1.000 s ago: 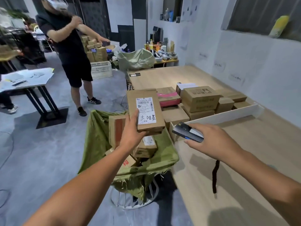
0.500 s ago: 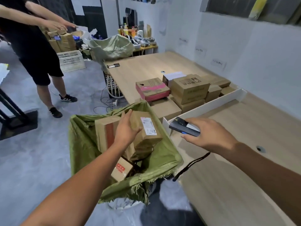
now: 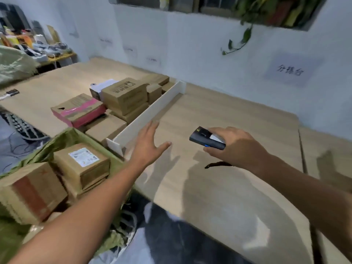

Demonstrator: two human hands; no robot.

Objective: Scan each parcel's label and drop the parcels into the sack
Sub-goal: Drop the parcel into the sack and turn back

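**Two Parcels Seen in the Sack, One Hand Empty, One Scanner Held**

One long wooden table (image 3: 228, 187) was seen to fill most of the view, set against a white wall; one paper sign (image 3: 291, 70) was fixed to that wall. One green sack (image 3: 72, 134) was seen at the table's near left edge, its mouth open; two parcels were plainly counted inside it, touching side by side: one taped parcel (image 3: 28, 193) marked with a reddish-brown band, and one labelled parcel (image 3: 83, 161) lying label-up; more cardboard was glimpsed beneath them, but it could not be counted.

One pile of parcels (image 3: 123, 96) was left on the table beyond the sack; in it were counted one pink-taped parcel (image 3: 80, 111), one white box (image 3: 106, 84), one plain brown box in front, a brown stack whose layers could not be told apart, and three small boxes at the back. One white divider (image 3: 152, 109) was stood upright just beside the pile, between it and the bare tabletop.

Two hands were seen; the left hand (image 3: 148, 145) was held over the table near the divider's front end, its fingers straight and spread, nothing grasped; the right hand (image 3: 236, 147) was curled round one dark scanner (image 3: 206, 139), held above the tabletop; one black strap (image 3: 217, 164) was seen under that wrist.
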